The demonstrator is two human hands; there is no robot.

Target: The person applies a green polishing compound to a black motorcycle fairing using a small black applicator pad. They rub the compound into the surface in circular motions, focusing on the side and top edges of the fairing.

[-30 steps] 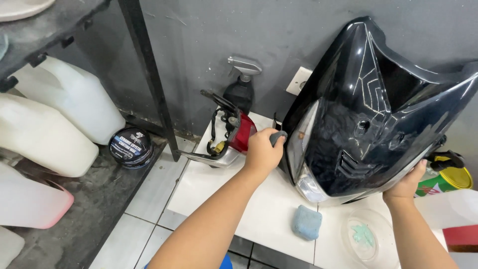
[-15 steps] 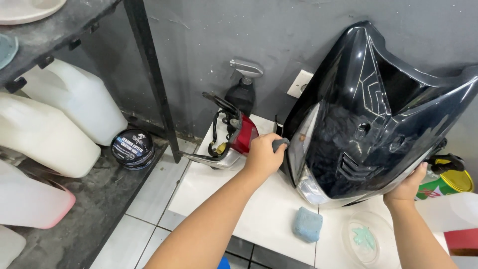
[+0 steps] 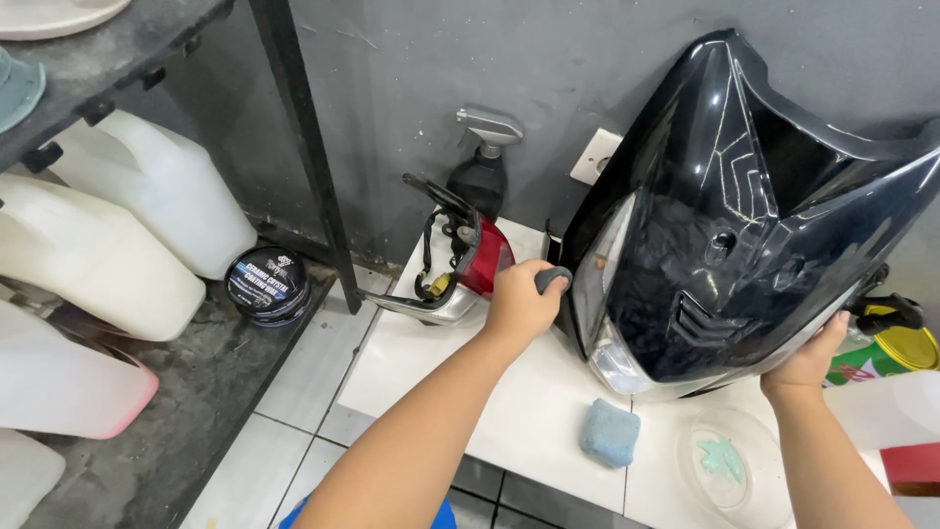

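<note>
A glossy black motorcycle front fairing (image 3: 744, 216) stands upright on a white table (image 3: 490, 431), leaning against the grey wall. My left hand (image 3: 521, 302) is closed around a small grey applicator pad (image 3: 551, 278) and presses it against the fairing's left edge beside the clear headlight lens (image 3: 597, 274). My right hand (image 3: 809, 358) grips the fairing's lower right edge from below.
A red tail-light unit with wires (image 3: 460, 264) and a black spray bottle (image 3: 482, 167) stand behind my left hand. A blue sponge (image 3: 609, 432) and a clear lid with green paste (image 3: 732, 466) lie on the table. White jugs (image 3: 108, 245) and a round wax tin (image 3: 268, 284) sit on the left shelf.
My left hand with the pad has shifted slightly along the fairing's left edge. My right hand keeps its hold on the lower right edge.
</note>
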